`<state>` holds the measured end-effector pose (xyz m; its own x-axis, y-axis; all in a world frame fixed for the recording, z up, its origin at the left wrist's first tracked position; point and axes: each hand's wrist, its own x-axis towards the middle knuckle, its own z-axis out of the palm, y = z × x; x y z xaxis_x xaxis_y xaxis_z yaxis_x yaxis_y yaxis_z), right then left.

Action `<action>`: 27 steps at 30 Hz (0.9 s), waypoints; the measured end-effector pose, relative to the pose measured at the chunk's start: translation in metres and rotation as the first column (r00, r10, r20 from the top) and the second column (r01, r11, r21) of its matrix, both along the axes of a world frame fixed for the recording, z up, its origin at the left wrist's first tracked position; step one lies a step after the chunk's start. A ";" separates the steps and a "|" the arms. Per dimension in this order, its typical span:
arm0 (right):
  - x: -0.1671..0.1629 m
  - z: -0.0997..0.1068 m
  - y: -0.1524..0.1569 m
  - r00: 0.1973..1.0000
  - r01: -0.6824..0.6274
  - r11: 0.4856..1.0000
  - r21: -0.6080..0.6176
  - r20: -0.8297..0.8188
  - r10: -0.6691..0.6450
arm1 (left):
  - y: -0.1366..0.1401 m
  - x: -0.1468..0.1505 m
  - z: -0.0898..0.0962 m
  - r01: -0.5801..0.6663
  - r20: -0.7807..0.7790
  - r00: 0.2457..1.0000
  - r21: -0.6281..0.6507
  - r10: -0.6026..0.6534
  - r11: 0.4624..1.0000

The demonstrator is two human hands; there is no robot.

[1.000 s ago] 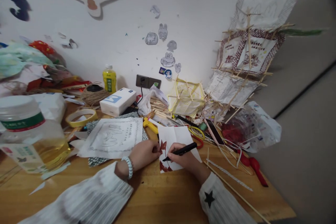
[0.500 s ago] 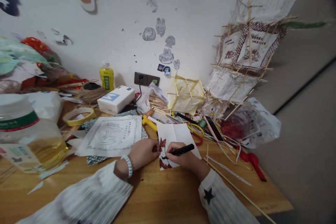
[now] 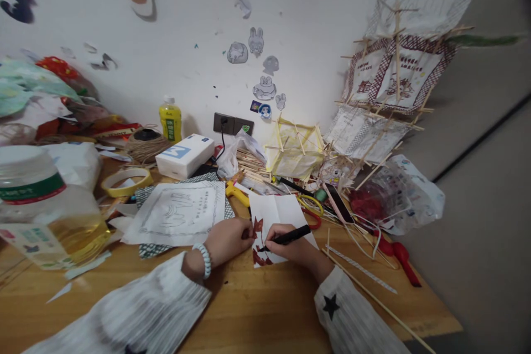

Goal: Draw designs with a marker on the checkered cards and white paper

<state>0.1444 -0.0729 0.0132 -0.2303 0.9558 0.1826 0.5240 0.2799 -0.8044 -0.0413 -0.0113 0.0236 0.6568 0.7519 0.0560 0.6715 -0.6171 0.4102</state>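
A white sheet of paper (image 3: 271, 207) with dark reddish-brown shapes along its left side lies on the wooden table in front of me. My right hand (image 3: 288, 243) is closed around a black marker pen (image 3: 293, 234), its tip down at the brown shapes on the lower left of the sheet. My left hand (image 3: 230, 239), a pale beaded bracelet on its wrist, has curled fingers closed at the sheet's left edge, beside the upper brown shape. Its fingertips are partly hidden.
A drawn sheet (image 3: 178, 213) lies left of my left hand, near yellow tape (image 3: 126, 182) and a large jar (image 3: 62, 221). Behind are a yellow-handled tool (image 3: 237, 193), scissors (image 3: 311, 206) and a phone (image 3: 338, 203). A thin stick (image 3: 373, 296) lies right.
The view has shifted slightly, so most things sit a little further right. The marker's tip has moved very slightly over the brown shapes; both hands keep their grip.
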 end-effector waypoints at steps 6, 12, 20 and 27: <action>0.000 0.003 0.000 1.000 0.023 1.000 0.008 0.006 -0.023 | 0.000 0.000 0.000 0.001 -0.006 1.000 0.003 -0.001 1.000; 0.003 0.001 0.001 1.000 -0.015 0.999 -0.032 -0.011 0.014 | -0.001 0.000 0.002 0.001 -0.006 1.000 -0.003 -0.001 1.000; 0.004 0.001 0.002 0.999 0.038 0.998 -0.041 -0.025 -0.039 | -0.001 0.000 0.001 0.006 -0.013 1.000 -0.003 -0.006 1.000; 0.006 -0.001 0.002 0.999 0.017 0.996 -0.090 -0.037 -0.020 | -0.001 -0.001 0.002 0.009 -0.015 1.000 -0.005 -0.009 1.000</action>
